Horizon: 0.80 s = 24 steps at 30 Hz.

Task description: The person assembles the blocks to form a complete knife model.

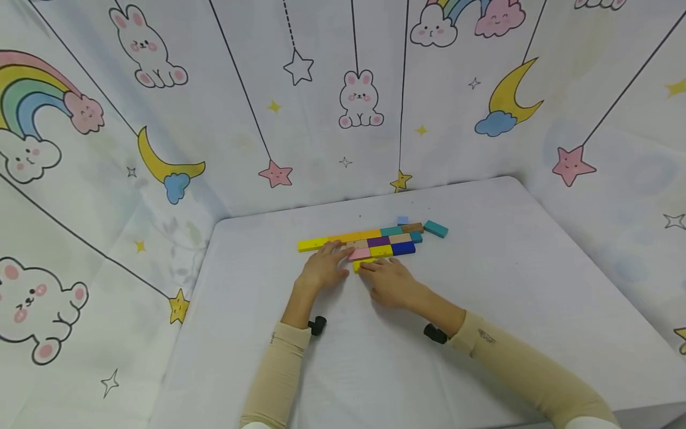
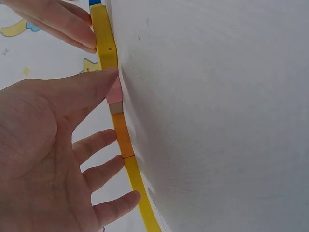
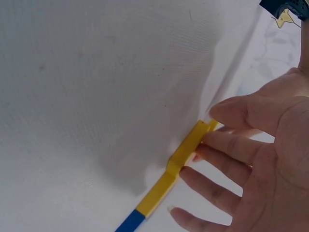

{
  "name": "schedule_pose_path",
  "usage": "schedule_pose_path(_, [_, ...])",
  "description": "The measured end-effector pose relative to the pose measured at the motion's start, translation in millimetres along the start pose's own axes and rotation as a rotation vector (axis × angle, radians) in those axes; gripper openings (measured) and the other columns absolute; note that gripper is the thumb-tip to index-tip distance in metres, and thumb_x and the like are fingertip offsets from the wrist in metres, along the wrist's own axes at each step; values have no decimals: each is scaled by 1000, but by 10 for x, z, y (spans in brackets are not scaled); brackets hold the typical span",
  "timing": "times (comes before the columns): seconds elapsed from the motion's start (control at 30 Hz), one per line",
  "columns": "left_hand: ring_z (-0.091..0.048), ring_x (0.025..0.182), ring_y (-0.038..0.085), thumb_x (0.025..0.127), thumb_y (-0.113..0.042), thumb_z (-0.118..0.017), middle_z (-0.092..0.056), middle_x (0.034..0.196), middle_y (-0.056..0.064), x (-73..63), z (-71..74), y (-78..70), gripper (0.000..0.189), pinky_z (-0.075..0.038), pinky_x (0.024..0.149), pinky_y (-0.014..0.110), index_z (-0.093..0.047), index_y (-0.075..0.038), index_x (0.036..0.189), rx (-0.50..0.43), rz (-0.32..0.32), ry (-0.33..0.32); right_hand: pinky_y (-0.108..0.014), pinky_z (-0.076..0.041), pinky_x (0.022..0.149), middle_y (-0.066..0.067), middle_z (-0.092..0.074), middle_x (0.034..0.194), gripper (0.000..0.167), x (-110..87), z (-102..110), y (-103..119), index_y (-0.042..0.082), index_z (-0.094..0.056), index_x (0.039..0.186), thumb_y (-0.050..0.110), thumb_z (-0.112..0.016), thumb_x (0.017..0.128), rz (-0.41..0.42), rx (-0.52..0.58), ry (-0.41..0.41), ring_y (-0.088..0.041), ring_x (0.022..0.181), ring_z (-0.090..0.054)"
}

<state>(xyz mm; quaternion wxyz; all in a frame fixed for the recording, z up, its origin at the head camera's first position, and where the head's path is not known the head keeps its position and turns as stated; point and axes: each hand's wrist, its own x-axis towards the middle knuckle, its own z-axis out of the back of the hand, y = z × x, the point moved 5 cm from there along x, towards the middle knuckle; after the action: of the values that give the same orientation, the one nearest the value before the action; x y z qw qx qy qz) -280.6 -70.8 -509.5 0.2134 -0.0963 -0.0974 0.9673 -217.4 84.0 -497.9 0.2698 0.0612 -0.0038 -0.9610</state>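
Observation:
Coloured wooden blocks lie in stepped rows on the white table. Nearest the person is a yellow block [image 1: 356, 267], with the right hand [image 1: 390, 282] over it. In the right wrist view that hand's fairly straight fingers [image 3: 227, 145] lie along the yellow block's far side, the thumb by its end. The left hand [image 1: 323, 269] rests at the rows' left part, fingers spread against the orange block [image 2: 124, 135] and long yellow edge, thumb tip at the front yellow block's end [image 2: 107, 53]. Behind the front block sit a pink block [image 1: 360, 254], a yellow block [image 1: 382, 251] and a dark blue block [image 1: 404, 248].
Further back lie a purple block [image 1: 379, 241], a tan block [image 1: 400, 238] and a brown block [image 1: 412, 227]. A loose teal block [image 1: 436, 229] sits at the right, a light blue block [image 1: 403, 220] behind. A patterned cloth wall [image 1: 321, 137] borders the table [image 1: 257, 286].

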Motion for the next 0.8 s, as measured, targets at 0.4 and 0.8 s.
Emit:
schedule_pose_path(0.4, [-25,157,33,104,-35,-66,-30,170,8,-2,-2,4,63,-32,122,58,-41,-34,161,-11,-2,7,-61,-34,120,-5,-53,156,57,44,31,60,13,-56,152,27,-71,99,19,-19,-9,-32,146,-47])
schedule_pose_path(0.8, [-25,157,34,103,-33,-66,-31,169,9,3,10,24,61,-34,121,60,-43,-33,161,-22,0,-2,-56,-37,120,-5,-55,155,55,93,58,59,13,-56,151,26,-70,99,25,7,-18,-32,144,-49])
